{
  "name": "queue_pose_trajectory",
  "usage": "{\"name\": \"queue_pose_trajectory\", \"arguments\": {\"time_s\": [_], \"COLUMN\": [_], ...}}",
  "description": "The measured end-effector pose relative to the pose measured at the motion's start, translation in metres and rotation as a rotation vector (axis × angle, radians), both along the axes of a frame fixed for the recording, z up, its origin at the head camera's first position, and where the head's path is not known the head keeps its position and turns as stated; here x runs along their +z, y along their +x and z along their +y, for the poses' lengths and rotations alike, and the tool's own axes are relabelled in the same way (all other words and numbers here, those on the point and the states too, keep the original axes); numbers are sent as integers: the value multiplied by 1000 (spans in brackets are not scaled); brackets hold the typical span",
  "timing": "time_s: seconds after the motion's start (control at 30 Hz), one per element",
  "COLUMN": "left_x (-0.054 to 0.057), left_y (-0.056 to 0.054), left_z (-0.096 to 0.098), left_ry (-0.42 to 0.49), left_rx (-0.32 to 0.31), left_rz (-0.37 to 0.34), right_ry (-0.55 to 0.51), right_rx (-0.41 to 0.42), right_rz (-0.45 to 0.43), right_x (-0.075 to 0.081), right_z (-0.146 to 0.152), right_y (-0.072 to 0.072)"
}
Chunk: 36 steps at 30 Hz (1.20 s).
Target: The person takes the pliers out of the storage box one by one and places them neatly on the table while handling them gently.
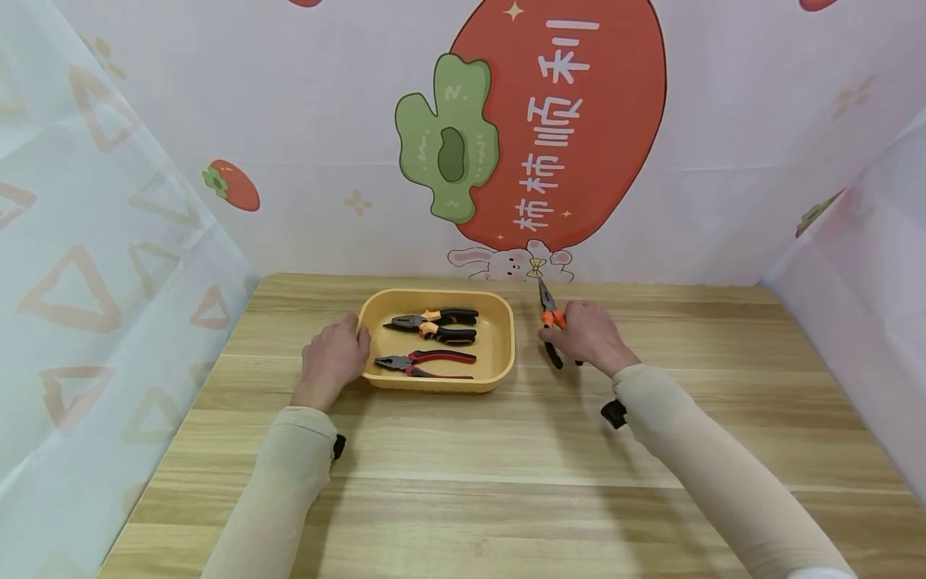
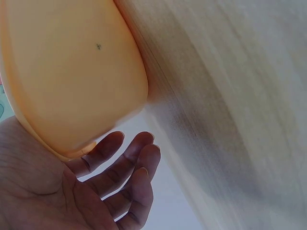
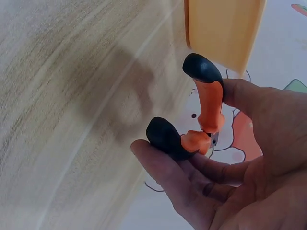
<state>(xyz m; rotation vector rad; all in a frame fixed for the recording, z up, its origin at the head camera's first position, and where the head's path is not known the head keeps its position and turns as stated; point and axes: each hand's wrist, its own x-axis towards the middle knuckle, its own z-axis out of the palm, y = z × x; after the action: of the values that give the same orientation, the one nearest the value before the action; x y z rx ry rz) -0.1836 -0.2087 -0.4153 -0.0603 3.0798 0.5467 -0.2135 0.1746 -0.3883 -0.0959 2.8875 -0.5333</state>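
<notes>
My left hand (image 1: 334, 358) holds the left end of a yellow plastic tray (image 1: 499, 384). In the left wrist view its palm lies against the tray's rim, with curled fingers (image 2: 136, 191) beside the end wall and the thumb mostly hidden. Inside the tray are combination pliers with black and yellow handles (image 1: 457, 333) and, nearer me, pliers with red and black handles (image 1: 444, 356). To the tray's right, my right hand (image 1: 589, 334) grips long-nose pliers (image 1: 547, 301) with orange and black handles, tip pointing away from me. In the right wrist view their handles (image 3: 210, 103) are spread between thumb and fingers.
A wood-grain table (image 1: 463, 482) lies under everything. Behind it hangs a white sheet (image 1: 325, 241) printed with a large red fruit and a rabbit, and printed sheets also rise along both sides. Dark wrist devices (image 1: 614, 414) sit under the sleeves.
</notes>
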Motion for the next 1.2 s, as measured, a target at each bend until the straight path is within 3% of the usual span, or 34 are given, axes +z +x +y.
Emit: {"name": "queue_pose_trajectory", "arguments": {"time_s": [0.3,1.2], "left_x": [1,-1], "left_y": [0,-1], "left_z": [-1,-2], "left_ry": [-1,0], "left_rx": [-4,-5], "left_rz": [-1,10], "right_ry": [36,87], "right_rx": [-15,-61], "right_rz": [-59,-94], "right_x": [-5,-25], "right_z": [-4,-9], "right_y": [-7,-19]}}
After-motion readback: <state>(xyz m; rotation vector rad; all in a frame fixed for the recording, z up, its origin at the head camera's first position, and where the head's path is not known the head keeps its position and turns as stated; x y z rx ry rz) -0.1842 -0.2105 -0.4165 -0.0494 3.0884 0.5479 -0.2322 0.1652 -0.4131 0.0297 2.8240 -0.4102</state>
